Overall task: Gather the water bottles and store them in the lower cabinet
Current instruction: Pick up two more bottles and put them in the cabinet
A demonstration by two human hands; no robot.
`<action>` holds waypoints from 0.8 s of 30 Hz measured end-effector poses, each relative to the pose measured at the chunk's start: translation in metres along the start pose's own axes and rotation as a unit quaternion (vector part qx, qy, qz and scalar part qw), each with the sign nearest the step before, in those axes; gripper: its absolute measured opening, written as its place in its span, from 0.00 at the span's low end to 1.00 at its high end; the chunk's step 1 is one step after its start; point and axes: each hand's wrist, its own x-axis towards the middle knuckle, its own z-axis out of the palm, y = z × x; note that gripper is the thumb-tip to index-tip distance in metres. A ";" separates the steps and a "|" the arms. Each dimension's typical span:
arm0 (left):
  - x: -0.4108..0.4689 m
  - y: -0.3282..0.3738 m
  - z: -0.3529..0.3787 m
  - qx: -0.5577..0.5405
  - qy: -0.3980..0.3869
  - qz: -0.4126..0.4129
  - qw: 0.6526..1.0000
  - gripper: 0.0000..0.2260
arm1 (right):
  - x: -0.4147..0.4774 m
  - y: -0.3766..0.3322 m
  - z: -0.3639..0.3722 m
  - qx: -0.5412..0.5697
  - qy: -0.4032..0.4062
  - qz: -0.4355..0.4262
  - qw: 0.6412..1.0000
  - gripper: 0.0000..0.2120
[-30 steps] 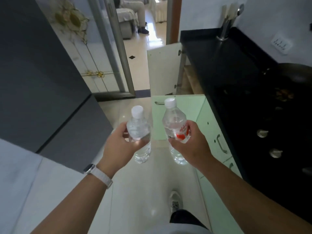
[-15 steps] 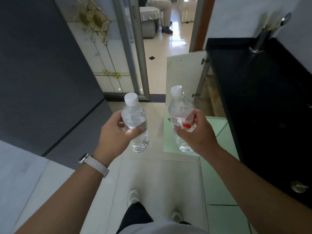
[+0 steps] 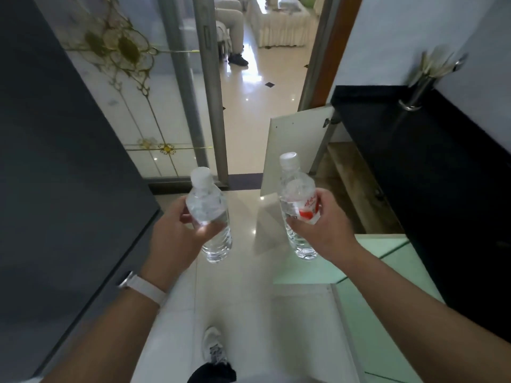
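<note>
My left hand [image 3: 177, 230] grips a clear, unlabelled water bottle [image 3: 211, 217] with a white cap, held upright in front of me. My right hand [image 3: 323, 230] grips a second water bottle [image 3: 297, 200] with a red and white label, also upright. Ahead on the right, under the black counter [image 3: 414, 161], the lower cabinet [image 3: 351, 183] stands open, its white door [image 3: 293, 145] swung out toward the floor space. A wooden shelf shows inside it. Both bottles hang over the tiled floor, short of the cabinet.
A dark tall unit [image 3: 55, 161] fills the left side. Pale green cabinet fronts [image 3: 373, 272] run along the right. A glass sliding door [image 3: 143, 106] and an open doorway lie ahead, with a seated person's legs [image 3: 235, 31] beyond. A steel utensil holder [image 3: 420, 87] stands on the counter.
I have walked forward along the floor. The open cabinet and its white door are nearer and lower in view; both bottles stay held the same way in my hands.
</note>
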 end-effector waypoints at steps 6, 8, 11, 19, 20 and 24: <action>0.090 -0.024 -0.044 -0.008 -0.042 0.003 0.999 0.31 | 0.048 -0.041 0.059 0.013 0.018 0.032 0.999 0.29; 0.102 -0.024 -0.046 -0.016 -0.049 0.002 0.999 0.32 | 0.053 -0.044 0.065 0.013 0.015 0.039 0.999 0.30; 0.133 -0.025 -0.042 -0.042 -0.061 -0.011 0.997 0.27 | 0.075 -0.050 0.070 0.019 0.020 0.046 0.999 0.28; 0.220 -0.026 0.005 -0.019 -0.146 -0.008 0.989 0.31 | 0.156 -0.029 0.066 0.037 0.054 0.092 0.994 0.27; 0.233 -0.024 0.012 -0.013 -0.152 -0.003 0.988 0.30 | 0.171 -0.024 0.064 0.041 0.058 0.094 0.993 0.26; 0.287 -0.007 0.046 0.012 -0.169 0.013 0.985 0.27 | 0.232 -0.007 0.048 0.071 0.085 0.107 0.988 0.25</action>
